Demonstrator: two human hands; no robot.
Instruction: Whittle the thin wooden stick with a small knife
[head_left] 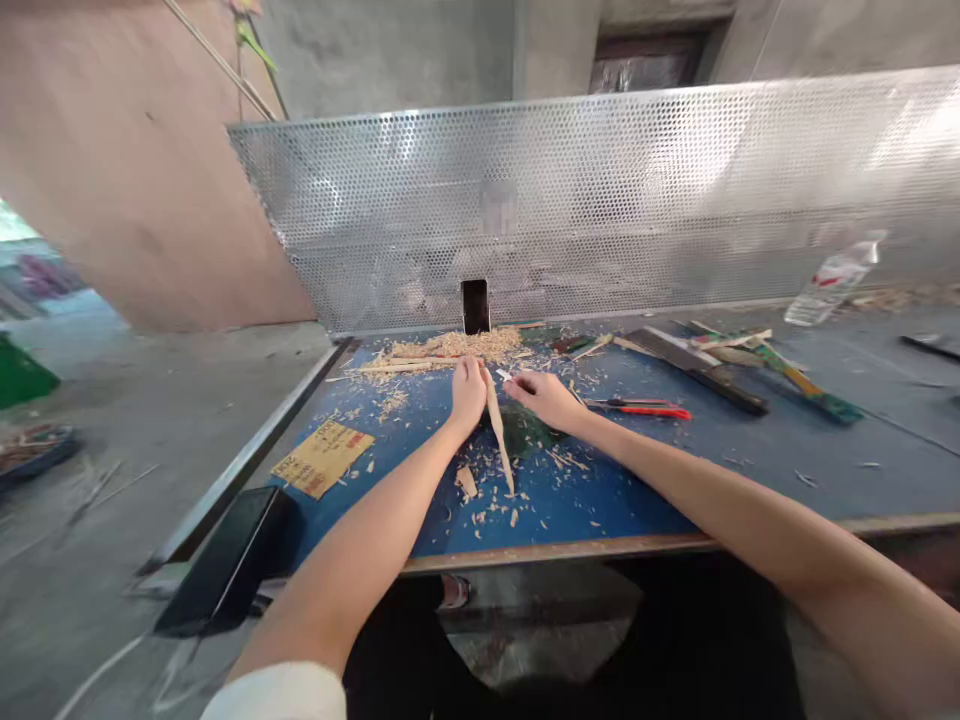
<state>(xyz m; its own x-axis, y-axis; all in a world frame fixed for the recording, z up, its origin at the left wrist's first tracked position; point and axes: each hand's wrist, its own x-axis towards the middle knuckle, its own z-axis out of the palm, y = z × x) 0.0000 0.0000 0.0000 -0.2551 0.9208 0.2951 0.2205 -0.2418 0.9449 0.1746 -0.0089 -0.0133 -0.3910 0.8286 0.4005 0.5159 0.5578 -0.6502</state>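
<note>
My left hand (469, 392) is closed around the upper end of a pale carved wooden stick (497, 428), which points down toward the table's front edge. Just to its right, my right hand (546, 400) pinches a small white flat piece (504, 375) close to the stick's top; what kind of piece it is cannot be made out. Wood shavings (480, 345) are heaped beyond my hands and scattered around the stick. A loose wood chip (466, 482) lies left of its lower end. Beside my right wrist rests a red-and-black handled tool (652, 408).
A yellow printed sheet (322, 457) and a black box (225, 560) are at the left. A phone (475, 306) leans on the perforated metal screen (600, 200). Rightward lie a dark-handled saw-like blade (705, 375), a green-orange strip (806, 385) and a plastic bottle (836, 280).
</note>
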